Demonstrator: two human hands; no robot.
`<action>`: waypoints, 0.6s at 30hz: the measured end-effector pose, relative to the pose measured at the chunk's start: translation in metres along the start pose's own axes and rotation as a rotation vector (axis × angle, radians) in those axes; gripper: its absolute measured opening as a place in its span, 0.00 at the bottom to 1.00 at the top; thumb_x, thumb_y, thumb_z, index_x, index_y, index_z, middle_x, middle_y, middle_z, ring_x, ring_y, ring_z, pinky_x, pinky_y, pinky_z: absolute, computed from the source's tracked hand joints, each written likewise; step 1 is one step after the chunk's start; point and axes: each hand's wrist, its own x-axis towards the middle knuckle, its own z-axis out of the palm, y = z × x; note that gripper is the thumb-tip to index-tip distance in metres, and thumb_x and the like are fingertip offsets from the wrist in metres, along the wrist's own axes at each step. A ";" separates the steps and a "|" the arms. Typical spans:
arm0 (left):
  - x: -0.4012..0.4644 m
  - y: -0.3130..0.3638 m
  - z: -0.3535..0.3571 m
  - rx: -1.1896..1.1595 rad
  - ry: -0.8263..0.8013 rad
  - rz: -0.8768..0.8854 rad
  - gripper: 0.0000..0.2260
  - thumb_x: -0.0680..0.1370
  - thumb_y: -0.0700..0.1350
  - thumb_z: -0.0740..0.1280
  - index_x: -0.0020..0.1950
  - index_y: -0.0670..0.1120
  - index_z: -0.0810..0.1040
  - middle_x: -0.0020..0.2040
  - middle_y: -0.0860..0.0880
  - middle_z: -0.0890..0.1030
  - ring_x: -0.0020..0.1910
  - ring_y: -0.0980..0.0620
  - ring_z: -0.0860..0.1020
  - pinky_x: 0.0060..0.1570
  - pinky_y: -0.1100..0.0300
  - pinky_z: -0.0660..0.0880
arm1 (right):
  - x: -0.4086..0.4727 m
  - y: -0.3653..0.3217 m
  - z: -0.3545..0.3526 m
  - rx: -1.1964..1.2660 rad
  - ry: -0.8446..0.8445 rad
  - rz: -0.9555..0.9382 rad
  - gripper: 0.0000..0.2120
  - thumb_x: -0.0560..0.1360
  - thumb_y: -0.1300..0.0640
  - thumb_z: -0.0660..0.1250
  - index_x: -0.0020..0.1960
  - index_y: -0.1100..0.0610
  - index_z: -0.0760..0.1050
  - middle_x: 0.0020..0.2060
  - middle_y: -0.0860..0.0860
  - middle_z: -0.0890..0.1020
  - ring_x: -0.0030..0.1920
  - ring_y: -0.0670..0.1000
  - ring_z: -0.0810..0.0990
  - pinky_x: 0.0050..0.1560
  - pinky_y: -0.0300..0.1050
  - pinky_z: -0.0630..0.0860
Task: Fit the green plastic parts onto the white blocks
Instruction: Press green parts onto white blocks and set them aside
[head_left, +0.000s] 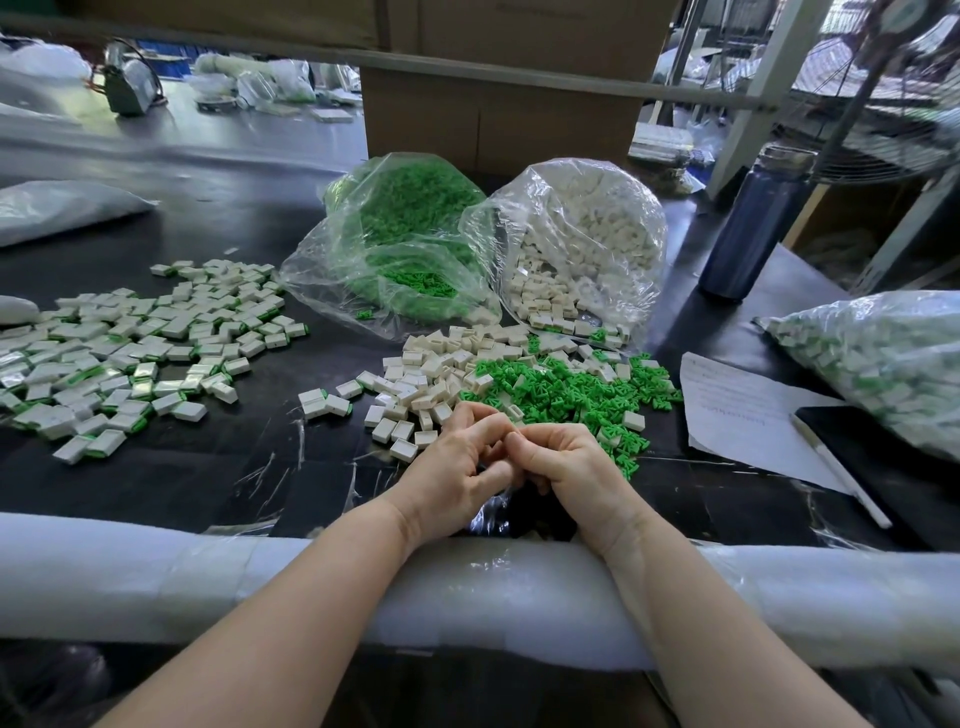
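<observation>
left hand (457, 462), right hand (566, 467): fingers curled, fingertips touching.

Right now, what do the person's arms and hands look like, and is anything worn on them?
Both forearms are bare, with no sleeves in view. The left hand and right hand wear no gloves; no rings, watch or bands are visible.

Even, soft daylight from far right. Glare on plastic bags (582, 234) and black tabletop (218, 197). Faint shadows. Wide-angle bending at edges; far background soft, slightly blurred.
</observation>
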 end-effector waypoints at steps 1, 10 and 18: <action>0.000 0.000 0.000 0.000 0.000 0.000 0.04 0.75 0.40 0.64 0.47 0.48 0.74 0.51 0.55 0.66 0.53 0.56 0.70 0.55 0.68 0.69 | 0.000 0.000 0.000 0.006 -0.005 0.001 0.09 0.77 0.66 0.60 0.43 0.68 0.77 0.22 0.46 0.77 0.23 0.40 0.73 0.25 0.28 0.67; 0.000 0.003 -0.001 -0.031 0.032 -0.001 0.03 0.76 0.38 0.64 0.48 0.40 0.75 0.53 0.46 0.67 0.51 0.53 0.71 0.52 0.70 0.70 | -0.001 -0.001 0.002 -0.016 0.032 -0.020 0.11 0.77 0.62 0.62 0.43 0.68 0.79 0.26 0.52 0.76 0.26 0.43 0.72 0.27 0.31 0.67; -0.002 0.008 -0.005 -0.106 0.148 -0.046 0.03 0.77 0.40 0.64 0.47 0.49 0.75 0.52 0.48 0.68 0.41 0.54 0.71 0.45 0.71 0.71 | -0.001 -0.002 0.000 -0.074 0.223 -0.078 0.06 0.75 0.60 0.66 0.51 0.59 0.79 0.42 0.57 0.84 0.42 0.56 0.83 0.36 0.41 0.78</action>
